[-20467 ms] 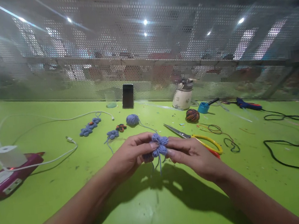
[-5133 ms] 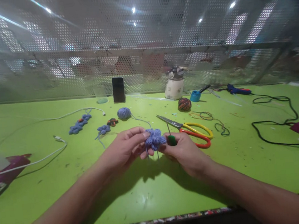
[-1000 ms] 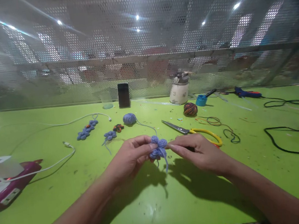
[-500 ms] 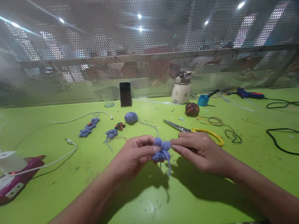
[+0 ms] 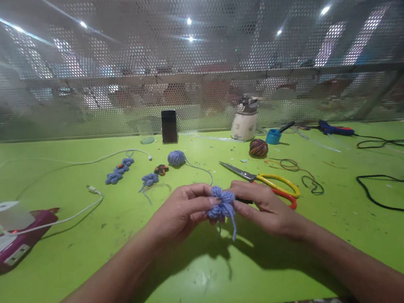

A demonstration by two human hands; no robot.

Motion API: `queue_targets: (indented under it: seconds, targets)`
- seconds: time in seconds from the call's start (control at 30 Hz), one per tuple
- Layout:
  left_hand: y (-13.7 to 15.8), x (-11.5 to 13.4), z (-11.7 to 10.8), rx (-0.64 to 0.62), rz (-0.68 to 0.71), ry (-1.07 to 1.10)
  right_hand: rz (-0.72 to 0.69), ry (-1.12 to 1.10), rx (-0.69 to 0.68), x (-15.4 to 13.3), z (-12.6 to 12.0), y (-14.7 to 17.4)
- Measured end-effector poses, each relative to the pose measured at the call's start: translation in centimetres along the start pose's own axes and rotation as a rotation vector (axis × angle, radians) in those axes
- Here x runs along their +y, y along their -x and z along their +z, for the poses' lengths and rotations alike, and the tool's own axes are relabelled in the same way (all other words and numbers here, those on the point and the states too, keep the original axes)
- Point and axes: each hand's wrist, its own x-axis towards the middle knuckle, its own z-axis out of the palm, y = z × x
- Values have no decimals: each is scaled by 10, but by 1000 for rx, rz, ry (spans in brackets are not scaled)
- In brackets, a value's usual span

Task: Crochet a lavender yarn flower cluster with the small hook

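A blue-purple crocheted flower [image 5: 225, 198] is pinched between the thumb and fingers of my left hand [image 5: 185, 209]. A loose yarn tail [image 5: 233, 225] hangs from its front. My right hand [image 5: 263, 208] is closed, its fingertips against the flower's right petals. Between that thumb and forefinger shows the dark handle of what looks like a crochet hook [image 5: 244, 201], mostly hidden. Behind the flower, a strand runs back to a blue yarn ball [image 5: 176, 158]. Scissors [image 5: 246, 175] with yellow and red handles lie just beyond my right hand, which covers part of them.
Several crocheted flowers [image 5: 119, 170] lie left of the yarn ball. A multicoloured yarn ball [image 5: 258, 148], blue tape roll [image 5: 273, 137], phone [image 5: 169, 126] and jug [image 5: 244, 120] sit farther back. A power strip [image 5: 18, 235] with white cables is left; black cord [image 5: 379, 204] lies right.
The flower has shifted slightly right and turned a little. My right fingers have come against its right side, and the red scissor handle now shows behind the hand.
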Motion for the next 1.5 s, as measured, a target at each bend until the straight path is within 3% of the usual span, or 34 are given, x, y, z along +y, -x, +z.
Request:
queue_targets:
  seconds: [0.13, 0.33, 0.57, 0.7, 0.77, 0.93, 1.07, 1.37, 1.43, 1.5]
  targets:
    - [-1, -3, -1, 11, 31, -31, -5, -51, 13, 5, 9, -2]
    - [-1, -3, -2, 14, -34, -70, 30, -89, 87, 12, 23, -5]
    - [-4, 0, -3, 89, 26, 14, 77, 25, 38, 9, 14, -3]
    - [-6, -1, -3, 124, 55, 37, 9, 181, 328, -6, 11, -3]
    - [-6, -1, -3, 129, 62, 42, -51, 218, 396, -13, 13, -3]
    - [-6, -3, -3, 113, 66, 33, -56, 237, 333, -21, 18, -3]
    - [-6, -3, -3, 127, 86, -4, -87, 172, 316, -25, 7, -4]
    - [-4, -9, 4, 57, 129, -150, -195, 288, 151, -46, -8, -32]
    - [-3, -10, 4, 41, 138, -166, -145, 300, 117, -45, -10, -43]
    - [-3, -10, 3, 42, 135, -167, 13, 265, 110, -42, -13, -49]
